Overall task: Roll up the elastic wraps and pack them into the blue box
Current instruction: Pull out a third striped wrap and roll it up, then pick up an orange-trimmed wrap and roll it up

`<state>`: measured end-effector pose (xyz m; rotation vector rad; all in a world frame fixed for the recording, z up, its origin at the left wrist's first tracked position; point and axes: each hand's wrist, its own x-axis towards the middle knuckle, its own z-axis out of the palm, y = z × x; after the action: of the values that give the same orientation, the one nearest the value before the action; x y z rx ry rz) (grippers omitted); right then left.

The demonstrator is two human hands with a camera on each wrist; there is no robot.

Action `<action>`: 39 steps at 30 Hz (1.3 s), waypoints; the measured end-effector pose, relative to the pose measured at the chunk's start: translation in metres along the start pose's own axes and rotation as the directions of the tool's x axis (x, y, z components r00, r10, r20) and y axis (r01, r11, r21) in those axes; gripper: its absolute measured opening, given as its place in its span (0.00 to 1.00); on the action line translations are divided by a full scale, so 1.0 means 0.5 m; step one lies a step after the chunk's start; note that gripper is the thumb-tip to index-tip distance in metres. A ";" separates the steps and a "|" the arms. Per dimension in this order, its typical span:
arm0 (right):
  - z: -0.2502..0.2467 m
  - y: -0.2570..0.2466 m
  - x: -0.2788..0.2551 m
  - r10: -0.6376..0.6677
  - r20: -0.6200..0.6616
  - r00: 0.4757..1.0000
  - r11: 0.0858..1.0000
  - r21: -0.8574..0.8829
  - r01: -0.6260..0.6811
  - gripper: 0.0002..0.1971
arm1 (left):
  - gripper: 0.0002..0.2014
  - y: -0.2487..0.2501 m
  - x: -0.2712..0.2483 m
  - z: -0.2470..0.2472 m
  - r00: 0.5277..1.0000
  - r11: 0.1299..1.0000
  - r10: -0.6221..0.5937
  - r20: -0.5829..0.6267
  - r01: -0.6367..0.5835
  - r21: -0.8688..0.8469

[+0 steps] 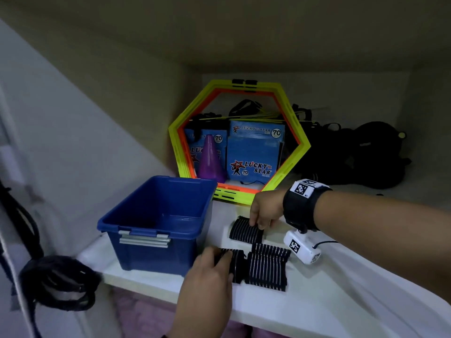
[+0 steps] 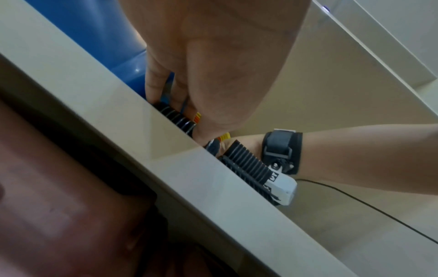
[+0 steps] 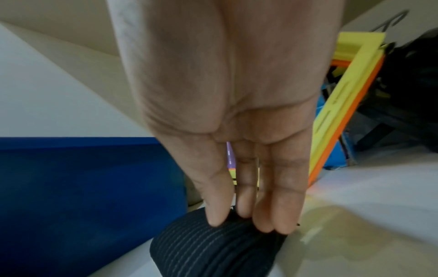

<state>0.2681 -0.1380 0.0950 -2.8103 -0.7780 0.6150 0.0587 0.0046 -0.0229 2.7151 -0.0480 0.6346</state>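
An open blue box [image 1: 156, 223] stands on the left of a white shelf [image 1: 305, 311] and looks empty. To its right lie three black elastic wraps with white stripes. My left hand [image 1: 227, 261] grips the near-left wrap [image 1: 238, 265], which is partly rolled; in the left wrist view that wrap [image 2: 176, 117] sits between the thumb and fingers of my left hand [image 2: 175, 108]. My right hand [image 1: 258, 224] pinches the top edge of the back wrap [image 1: 244, 232], and the right wrist view shows my right hand [image 3: 244, 219] with its fingertips on the back wrap [image 3: 213, 245]. The third wrap [image 1: 267, 268] lies loose.
Behind the box lean yellow and orange hexagon frames [image 1: 179, 132], with blue packets [image 1: 253, 152] and a purple cone [image 1: 211, 159] inside them. Black bags [image 1: 361, 154] fill the back right. A coil of black cord [image 1: 58, 281] hangs at lower left, beyond the shelf edge.
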 end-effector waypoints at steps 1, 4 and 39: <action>0.001 -0.010 0.009 -0.012 0.005 1.000 1.000 0.013 0.012 0.14 | 0.24 0.000 -0.001 0.002 1.000 1.000 0.000 0.005 0.000 -0.008; 0.004 -0.033 0.037 -0.046 0.031 0.998 0.999 0.024 0.045 0.15 | 0.27 -0.007 0.000 0.011 1.000 1.000 0.010 -0.008 -0.010 -0.001; 0.025 0.673 -0.570 0.537 -0.322 0.780 0.840 0.122 -0.528 0.20 | 0.21 0.609 0.394 0.231 0.819 0.892 0.402 0.410 -0.451 0.025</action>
<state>0.1939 -0.5728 0.0953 -2.9850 0.1095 0.1684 0.2508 -0.3115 0.0662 2.9264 -0.7668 0.1838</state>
